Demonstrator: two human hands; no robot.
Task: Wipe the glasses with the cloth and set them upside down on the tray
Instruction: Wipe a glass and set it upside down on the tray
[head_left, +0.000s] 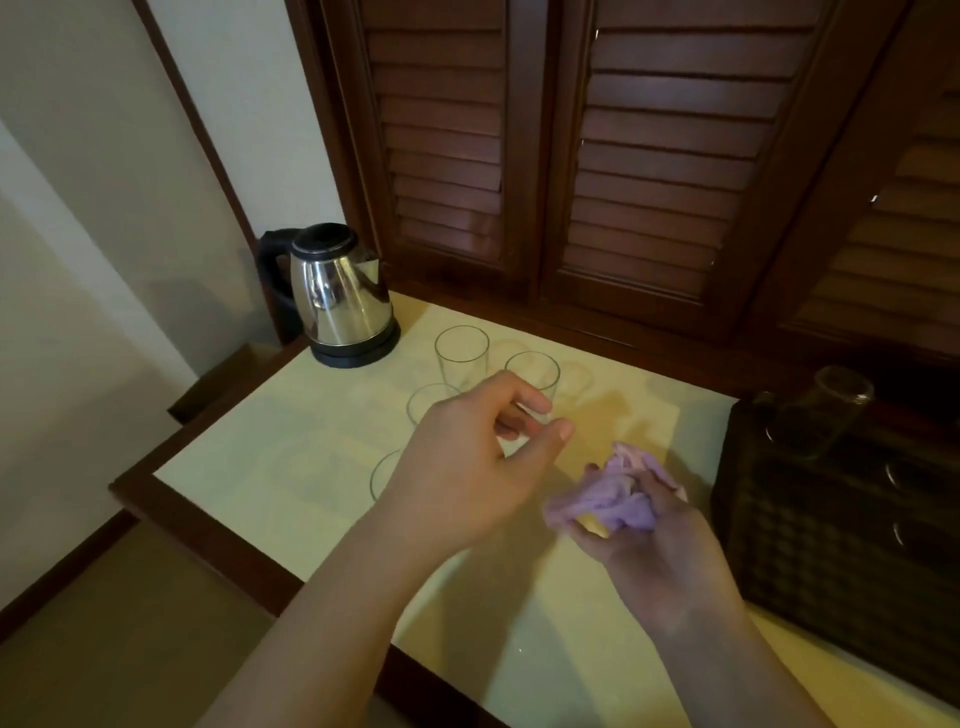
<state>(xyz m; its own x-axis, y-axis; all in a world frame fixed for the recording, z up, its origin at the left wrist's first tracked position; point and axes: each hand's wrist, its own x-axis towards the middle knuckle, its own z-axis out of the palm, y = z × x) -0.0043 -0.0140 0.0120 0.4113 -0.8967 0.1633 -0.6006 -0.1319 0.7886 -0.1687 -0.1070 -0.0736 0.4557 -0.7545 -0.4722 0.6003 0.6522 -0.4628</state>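
Several clear glasses stand upright on the pale tabletop: one at the back (461, 353), one beside it (534, 371), and two nearer ones (428, 402) (383, 475) partly hidden by my left hand. My left hand (467, 467) hovers over the table, its thumb and loosely curled fingers apart just in front of the second glass and holding nothing. My right hand (660, 545) grips a bunched purple cloth (613, 499). On the dark woven tray (810, 545) at the right, one glass (831, 410) stands upside down.
A steel electric kettle (340, 296) on a black base stands at the table's back left corner. Dark wooden louvred shutters (649, 156) close off the back. The table has a dark wooden rim (208, 530); the floor drops away to the left.
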